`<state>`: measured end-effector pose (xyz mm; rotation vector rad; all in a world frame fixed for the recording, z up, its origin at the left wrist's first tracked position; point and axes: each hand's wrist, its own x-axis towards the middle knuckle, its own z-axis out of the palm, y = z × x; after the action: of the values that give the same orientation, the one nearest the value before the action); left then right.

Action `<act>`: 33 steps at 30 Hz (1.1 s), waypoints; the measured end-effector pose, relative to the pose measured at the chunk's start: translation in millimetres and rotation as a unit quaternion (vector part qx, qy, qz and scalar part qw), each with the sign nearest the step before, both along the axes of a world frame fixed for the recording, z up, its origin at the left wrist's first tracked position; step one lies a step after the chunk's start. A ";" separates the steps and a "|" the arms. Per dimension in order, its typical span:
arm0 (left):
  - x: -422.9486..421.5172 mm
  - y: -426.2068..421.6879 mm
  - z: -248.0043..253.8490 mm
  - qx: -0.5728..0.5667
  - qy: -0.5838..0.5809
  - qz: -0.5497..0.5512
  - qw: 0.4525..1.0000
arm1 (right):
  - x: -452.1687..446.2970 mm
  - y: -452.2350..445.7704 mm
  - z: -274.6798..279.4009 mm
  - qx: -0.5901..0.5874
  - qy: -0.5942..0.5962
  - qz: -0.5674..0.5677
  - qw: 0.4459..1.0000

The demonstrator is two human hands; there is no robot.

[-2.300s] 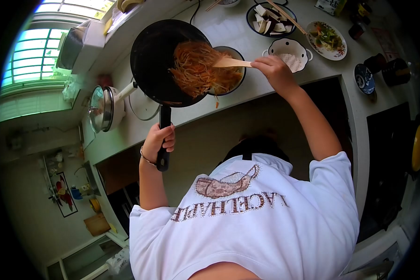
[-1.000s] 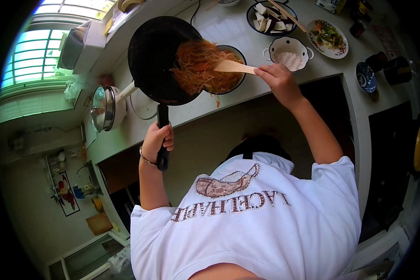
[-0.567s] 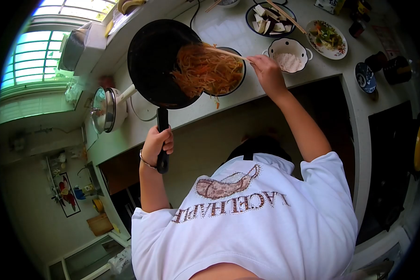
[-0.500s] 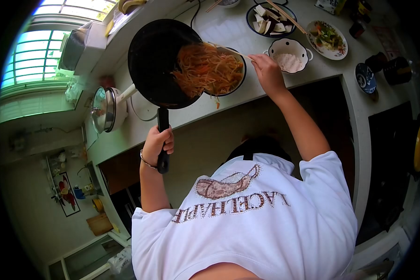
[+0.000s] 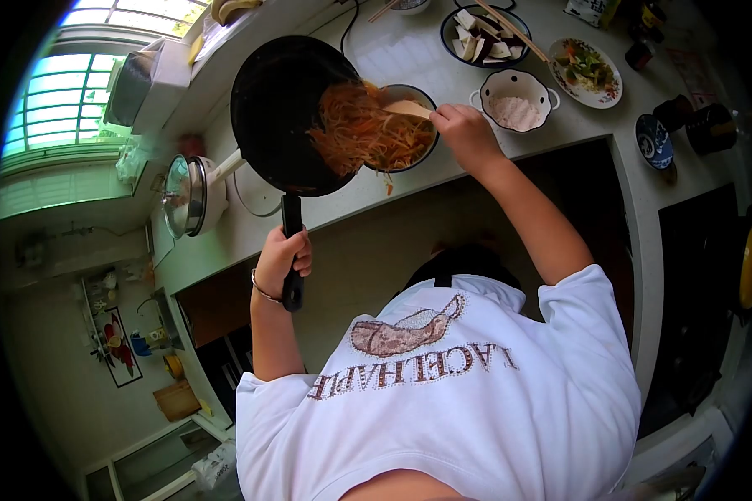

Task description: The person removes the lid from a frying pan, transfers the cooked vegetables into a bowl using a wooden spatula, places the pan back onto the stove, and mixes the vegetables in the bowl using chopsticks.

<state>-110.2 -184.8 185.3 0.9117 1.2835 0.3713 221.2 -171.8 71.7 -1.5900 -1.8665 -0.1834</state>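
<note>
My left hand (image 5: 286, 255) is wrapped round the black handle of a wok (image 5: 271, 117), which is tipped toward a dark-rimmed bowl (image 5: 433, 144). Orange shredded vegetables or noodles (image 5: 363, 125) spill over the wok's right side into the bowl, and a few strands hang over the bowl's near edge. My right hand (image 5: 468, 138) grips a light wooden spatula (image 5: 408, 109), its blade at the top of the food. What the lower part of the food rests on is hidden.
Right of the bowl stands a white two-handled dish of pale powder (image 5: 516, 110). Behind are a bowl of cut eggplant (image 5: 486, 46) with chopsticks and a plate of chopped vegetables (image 5: 591, 75). A lidded white pot (image 5: 196, 196) sits left; the counter edge runs in front.
My right hand has shifted slightly left and down, and the spatula has turned so its broad blade shows. The wok has barely moved.
</note>
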 end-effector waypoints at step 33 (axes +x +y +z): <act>8.4 -2.1 2.8 0.017 0.003 -0.008 1.000 | 13.2 -48.6 17.3 0.049 0.035 -0.008 0.998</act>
<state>-101.8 -186.9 188.1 0.9518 1.2783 0.3791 234.4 -220.4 89.0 -1.5246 -1.7645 -0.2197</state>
